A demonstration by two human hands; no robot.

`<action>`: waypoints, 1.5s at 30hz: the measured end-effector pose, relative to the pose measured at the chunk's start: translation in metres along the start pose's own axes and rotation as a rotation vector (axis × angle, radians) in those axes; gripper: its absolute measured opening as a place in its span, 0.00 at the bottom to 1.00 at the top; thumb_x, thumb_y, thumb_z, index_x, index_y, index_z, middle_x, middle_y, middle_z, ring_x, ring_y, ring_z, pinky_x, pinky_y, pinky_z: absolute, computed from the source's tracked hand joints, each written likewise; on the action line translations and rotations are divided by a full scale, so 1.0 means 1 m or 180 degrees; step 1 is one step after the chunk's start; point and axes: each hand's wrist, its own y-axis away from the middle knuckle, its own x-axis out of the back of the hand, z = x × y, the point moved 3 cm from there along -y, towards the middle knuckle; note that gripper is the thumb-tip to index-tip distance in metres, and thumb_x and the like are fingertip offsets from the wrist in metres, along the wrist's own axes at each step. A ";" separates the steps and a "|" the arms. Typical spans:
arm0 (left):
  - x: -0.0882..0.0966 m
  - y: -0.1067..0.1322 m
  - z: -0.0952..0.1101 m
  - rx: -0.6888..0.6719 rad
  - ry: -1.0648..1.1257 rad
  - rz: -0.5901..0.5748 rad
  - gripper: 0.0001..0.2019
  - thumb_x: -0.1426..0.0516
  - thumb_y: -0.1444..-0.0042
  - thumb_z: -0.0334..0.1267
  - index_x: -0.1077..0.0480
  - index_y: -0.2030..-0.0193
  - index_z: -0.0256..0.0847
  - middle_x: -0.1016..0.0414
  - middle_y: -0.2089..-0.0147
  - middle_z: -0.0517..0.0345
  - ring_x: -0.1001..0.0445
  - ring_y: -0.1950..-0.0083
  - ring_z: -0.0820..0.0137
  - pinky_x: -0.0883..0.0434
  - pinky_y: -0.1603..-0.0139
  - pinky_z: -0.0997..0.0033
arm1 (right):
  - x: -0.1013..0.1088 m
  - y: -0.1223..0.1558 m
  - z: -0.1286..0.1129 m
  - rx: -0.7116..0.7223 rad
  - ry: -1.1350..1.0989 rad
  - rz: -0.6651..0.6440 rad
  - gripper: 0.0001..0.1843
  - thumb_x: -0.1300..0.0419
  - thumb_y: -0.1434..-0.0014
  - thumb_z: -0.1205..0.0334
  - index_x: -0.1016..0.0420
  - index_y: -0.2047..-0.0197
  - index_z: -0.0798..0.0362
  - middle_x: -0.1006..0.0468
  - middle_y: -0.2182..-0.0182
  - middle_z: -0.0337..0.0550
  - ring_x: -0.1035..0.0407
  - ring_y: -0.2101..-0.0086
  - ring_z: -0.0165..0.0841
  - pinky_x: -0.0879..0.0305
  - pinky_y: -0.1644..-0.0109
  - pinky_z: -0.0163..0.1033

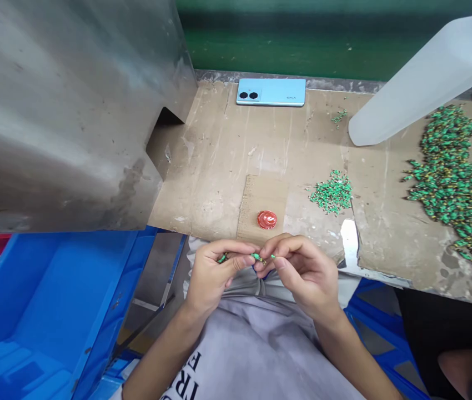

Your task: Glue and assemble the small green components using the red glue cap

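Held piece [257, 257] was green. Large pile [452, 180] was green, flecked yellow and dark; small heap [334, 193], mostly green. Round pot [267, 219] was red, pale-streaked. Phone [275, 92] was light blue; bin [69, 289], bright blue.

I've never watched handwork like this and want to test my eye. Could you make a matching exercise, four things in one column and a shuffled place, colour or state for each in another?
Things:
1. Phone
2. Round red object
3. Left hand
4. White container

Descriptions:
A. Pinching a small green piece
B. Base just left of the largest green heap
C. Pale blue, lying flat
D. Resting on a small cardboard patch

Right pairs: 1-C, 2-D, 3-A, 4-B.
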 end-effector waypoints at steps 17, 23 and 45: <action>-0.008 0.005 0.018 -0.1279 -0.0821 -0.0511 0.06 0.21 0.47 0.37 0.10 0.64 0.48 0.11 0.66 0.55 0.14 0.66 0.67 0.20 0.68 0.75 | 0.017 0.002 0.001 -0.0689 0.0541 -0.0709 0.14 0.32 0.25 0.50 0.21 0.59 0.50 0.19 0.73 0.38 0.24 0.74 0.28 0.26 0.68 0.31; -0.007 0.005 0.015 -0.1338 -0.0867 -0.0618 0.05 0.21 0.46 0.40 0.09 0.64 0.47 0.11 0.66 0.52 0.13 0.65 0.66 0.18 0.63 0.74 | 0.022 0.001 -0.001 -0.0996 0.0492 -0.0936 0.11 0.32 0.25 0.53 0.21 0.57 0.50 0.17 0.71 0.39 0.22 0.72 0.30 0.25 0.65 0.32; -0.010 0.004 0.016 -0.0864 -0.0792 -0.0752 0.11 0.21 0.47 0.48 0.11 0.69 0.44 0.13 0.68 0.51 0.21 0.73 0.69 0.21 0.72 0.71 | 0.023 -0.006 -0.010 -0.0847 0.0784 -0.1248 0.12 0.33 0.25 0.54 0.20 0.59 0.52 0.17 0.70 0.40 0.24 0.70 0.31 0.26 0.64 0.34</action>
